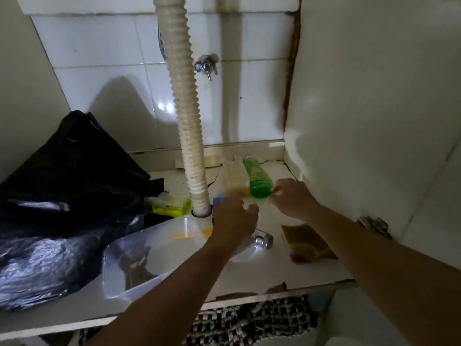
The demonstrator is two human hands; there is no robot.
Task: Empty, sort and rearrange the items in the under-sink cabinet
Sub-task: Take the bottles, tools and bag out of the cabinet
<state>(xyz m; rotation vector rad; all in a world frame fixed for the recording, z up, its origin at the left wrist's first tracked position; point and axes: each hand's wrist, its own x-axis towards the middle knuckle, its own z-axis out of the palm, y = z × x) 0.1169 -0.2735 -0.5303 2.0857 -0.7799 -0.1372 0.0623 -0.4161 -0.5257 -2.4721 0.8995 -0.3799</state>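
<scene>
Emptying step, judged: both hands reach for bottles right of the drain hose point(185, 116).

Count: one black bag point(62, 196) left of hose; one clear tub point(149, 255) in front; two bottles.

Left hand point(233, 221) curled at pale bottle point(233, 176), grip unclear; right hand point(290, 196) pinches green bottle point(257, 178). Next: lift out.

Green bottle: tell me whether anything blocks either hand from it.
Nothing visible does. The right hand is already at the base of the green bottle; the left hand sits just short, beside the clear bottle.
</scene>
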